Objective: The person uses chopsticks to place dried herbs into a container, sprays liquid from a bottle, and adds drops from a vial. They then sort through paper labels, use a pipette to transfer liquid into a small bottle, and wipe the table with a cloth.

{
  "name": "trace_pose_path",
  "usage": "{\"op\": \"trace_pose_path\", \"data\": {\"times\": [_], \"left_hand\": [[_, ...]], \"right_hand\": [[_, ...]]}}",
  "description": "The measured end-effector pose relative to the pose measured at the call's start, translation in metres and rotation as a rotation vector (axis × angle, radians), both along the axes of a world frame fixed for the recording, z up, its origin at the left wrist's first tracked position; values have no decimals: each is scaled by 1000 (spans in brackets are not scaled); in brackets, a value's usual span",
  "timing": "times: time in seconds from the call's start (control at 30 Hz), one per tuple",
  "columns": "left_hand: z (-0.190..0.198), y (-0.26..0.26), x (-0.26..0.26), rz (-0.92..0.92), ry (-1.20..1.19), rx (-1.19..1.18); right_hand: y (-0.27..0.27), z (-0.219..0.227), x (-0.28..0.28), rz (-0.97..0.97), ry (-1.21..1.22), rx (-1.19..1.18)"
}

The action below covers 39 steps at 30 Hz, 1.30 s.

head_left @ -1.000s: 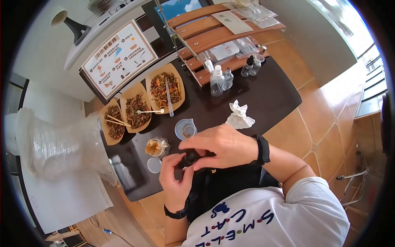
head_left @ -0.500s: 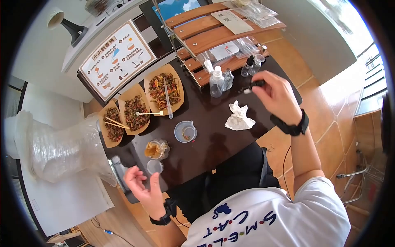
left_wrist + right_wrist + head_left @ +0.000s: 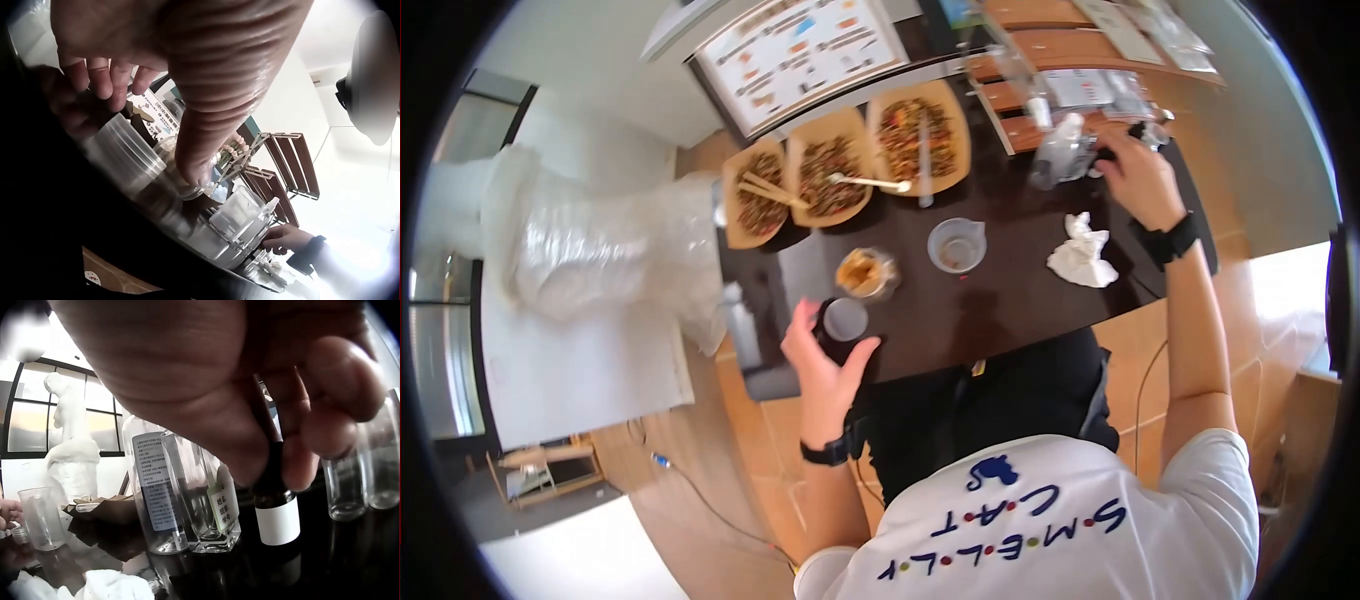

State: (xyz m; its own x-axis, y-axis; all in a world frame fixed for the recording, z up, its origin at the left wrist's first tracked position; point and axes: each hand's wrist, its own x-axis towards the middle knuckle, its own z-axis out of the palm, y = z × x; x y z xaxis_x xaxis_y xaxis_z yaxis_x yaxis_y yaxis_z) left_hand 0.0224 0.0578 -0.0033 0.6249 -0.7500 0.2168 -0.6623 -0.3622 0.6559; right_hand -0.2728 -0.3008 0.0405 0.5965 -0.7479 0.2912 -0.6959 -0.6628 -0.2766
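Observation:
My right hand (image 3: 1143, 180) is among the bottles at the table's far right. In the right wrist view its fingers (image 3: 300, 444) pinch the black top of a small dark bottle (image 3: 278, 522) with a white label, upright at the tabletop. A clear bottle (image 3: 156, 494) and a square glass bottle (image 3: 215, 519) stand beside it. My left hand (image 3: 825, 375) spreads thumb and fingers around a round translucent cup or lid (image 3: 845, 319); contact cannot be told. The left wrist view shows the translucent piece (image 3: 125, 153) beside its fingertips.
Behind lie three paper trays (image 3: 760, 235) of dried material. A jar (image 3: 867, 274) with tan contents, a measuring cup (image 3: 957, 246) and a crumpled tissue (image 3: 1083, 255) are on the dark table (image 3: 920, 330). A wooden rack (image 3: 1050, 48) stands at the back right.
The right hand has carried the small dark bottle down beside the other bottles. The left hand, which had let go of it, has moved over to the round translucent piece. The head view has shifted.

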Motion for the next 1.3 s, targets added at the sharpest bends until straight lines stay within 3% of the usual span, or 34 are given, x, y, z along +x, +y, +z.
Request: {"op": "trace_pose_path", "data": {"times": [0.3,0.5,0.6,0.7,1.0,1.3], "left_hand": [[-3,-3,-1,-34,0,-9],[-1,-4,0,-26,-5,4],[-1,-5,3,16,-18,-11],[-4,-5,14,27,-141,32],[31,-6,1,101,19,-156],[43,-7,-14,5,125,-255]], "right_hand": [[-1,6,3,-51,-40,109],[27,35,-13,-116,-116,13],[43,43,-15,-149,-217,149],[54,42,-18,-16,-429,289],[48,49,-9,-42,-348,275],[24,44,13,76,-289,173]]}}
